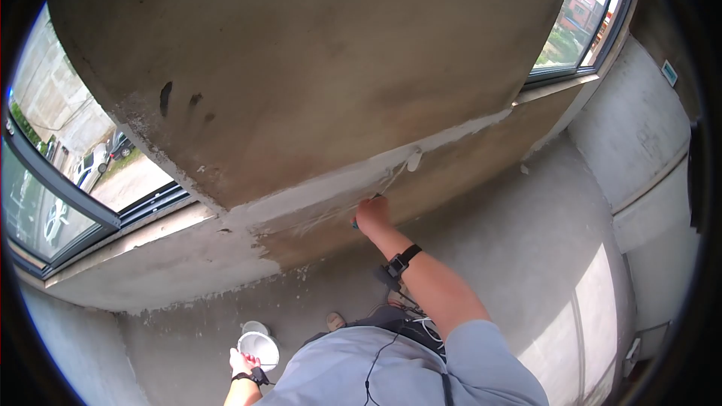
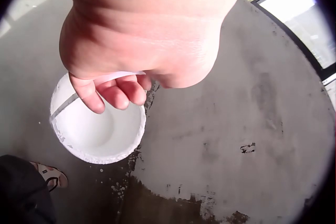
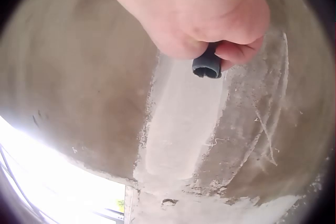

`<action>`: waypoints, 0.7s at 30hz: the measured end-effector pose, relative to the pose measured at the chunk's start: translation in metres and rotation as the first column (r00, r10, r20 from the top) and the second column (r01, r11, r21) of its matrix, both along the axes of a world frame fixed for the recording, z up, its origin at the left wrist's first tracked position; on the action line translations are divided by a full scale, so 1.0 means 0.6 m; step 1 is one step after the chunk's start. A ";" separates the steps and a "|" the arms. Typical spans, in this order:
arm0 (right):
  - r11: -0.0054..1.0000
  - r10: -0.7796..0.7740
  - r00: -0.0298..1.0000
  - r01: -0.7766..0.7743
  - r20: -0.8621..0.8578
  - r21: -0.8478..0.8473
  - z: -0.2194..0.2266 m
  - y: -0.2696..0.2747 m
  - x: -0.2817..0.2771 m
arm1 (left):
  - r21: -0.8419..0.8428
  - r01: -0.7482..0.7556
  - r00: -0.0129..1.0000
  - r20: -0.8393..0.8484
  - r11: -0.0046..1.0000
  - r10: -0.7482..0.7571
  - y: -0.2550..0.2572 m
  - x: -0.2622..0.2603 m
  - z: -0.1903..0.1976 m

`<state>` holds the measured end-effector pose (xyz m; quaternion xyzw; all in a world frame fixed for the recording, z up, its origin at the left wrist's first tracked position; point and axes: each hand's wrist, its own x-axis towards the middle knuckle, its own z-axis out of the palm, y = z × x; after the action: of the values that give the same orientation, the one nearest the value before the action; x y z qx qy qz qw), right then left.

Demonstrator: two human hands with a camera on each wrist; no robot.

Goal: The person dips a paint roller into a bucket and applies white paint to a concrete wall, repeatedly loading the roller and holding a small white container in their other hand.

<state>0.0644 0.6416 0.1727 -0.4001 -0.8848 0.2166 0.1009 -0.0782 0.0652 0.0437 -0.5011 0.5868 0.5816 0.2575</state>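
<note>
Right wrist view: right hand [image 3: 210, 19] closed round dark handle [image 3: 206, 69], pale strip [image 3: 181, 124] beyond grip; likely spreading, needs even pressure next. Left hand [image 2: 136, 48] hooks bucket [image 2: 100, 159].

In the right wrist view, the right grip [image 3: 210, 19] covers most of the dark handle [image 3: 207, 68]. The left grip [image 2: 139, 50] obscures part of the white bucket [image 2: 100, 159].

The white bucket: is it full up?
No, the bucket isn't full: its inside wall shows far below the rim. Whether white stuff covers the bottom, I cannot tell.
</note>
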 end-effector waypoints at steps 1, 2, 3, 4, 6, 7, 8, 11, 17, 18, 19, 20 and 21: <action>0.978 -0.088 0.970 0.042 -0.225 -0.205 -0.002 -0.006 -0.001 | -0.025 0.022 1.000 -0.006 0.999 -0.022 0.006 -0.003 0.003; 0.978 -0.092 0.970 0.046 -0.223 -0.203 -0.006 -0.015 -0.002 | -0.023 0.026 1.000 -0.004 0.999 -0.026 0.011 -0.007 0.004; 0.875 -0.287 0.923 0.142 -0.258 -0.464 0.049 -0.044 -0.002 | -0.046 0.026 1.000 0.009 0.999 -0.026 0.016 -0.012 0.005; 0.696 -0.474 0.848 0.195 -0.238 -0.691 0.086 -0.066 -0.006 | -0.069 0.026 0.999 0.022 0.997 -0.024 0.018 -0.014 0.003; 0.668 -0.495 0.834 0.184 -0.246 -0.722 0.093 -0.097 -0.017 | -0.032 0.060 0.998 0.027 0.998 -0.059 0.010 -0.022 -0.006; 0.635 -0.515 0.819 0.167 -0.252 -0.754 0.096 -0.113 -0.023 | 0.000 0.091 0.995 0.028 0.996 -0.091 0.004 -0.026 -0.009; 0.635 -0.515 0.819 0.168 -0.251 -0.754 0.098 -0.129 -0.030 | 0.001 0.092 0.995 0.030 0.996 -0.092 -0.002 -0.029 -0.015; 0.645 -0.512 0.828 0.195 -0.228 -0.739 0.142 -0.186 -0.044 | -0.053 0.072 0.996 0.060 0.996 -0.069 -0.013 -0.030 -0.014; 0.594 -0.365 0.907 0.053 -0.210 -0.803 0.124 -0.276 -0.088 | 0.013 0.073 0.997 0.005 0.997 -0.073 -0.086 -0.031 -0.031; 0.786 -0.192 0.934 -0.038 -0.303 -0.616 0.063 -0.291 -0.103 | 0.012 0.062 0.998 0.003 0.998 -0.062 -0.095 -0.025 -0.025; 0.911 0.001 0.937 -0.145 -0.350 -0.385 0.021 -0.307 -0.116 | -0.001 0.048 0.999 -0.004 0.999 -0.048 -0.102 -0.020 -0.015; 0.909 0.010 0.936 -0.155 -0.353 -0.386 0.007 -0.325 -0.125 | -0.015 0.035 0.999 -0.012 0.999 -0.036 -0.111 -0.018 -0.009; 0.919 0.056 0.936 -0.184 -0.347 -0.350 -0.002 -0.340 -0.133 | -0.016 0.027 1.000 -0.015 1.000 -0.027 -0.128 -0.018 -0.011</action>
<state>-0.0155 0.4375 0.1713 -0.3141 -0.8202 0.4522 0.1555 -0.0888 -0.0117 0.0369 -0.4908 0.5999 0.5772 0.2570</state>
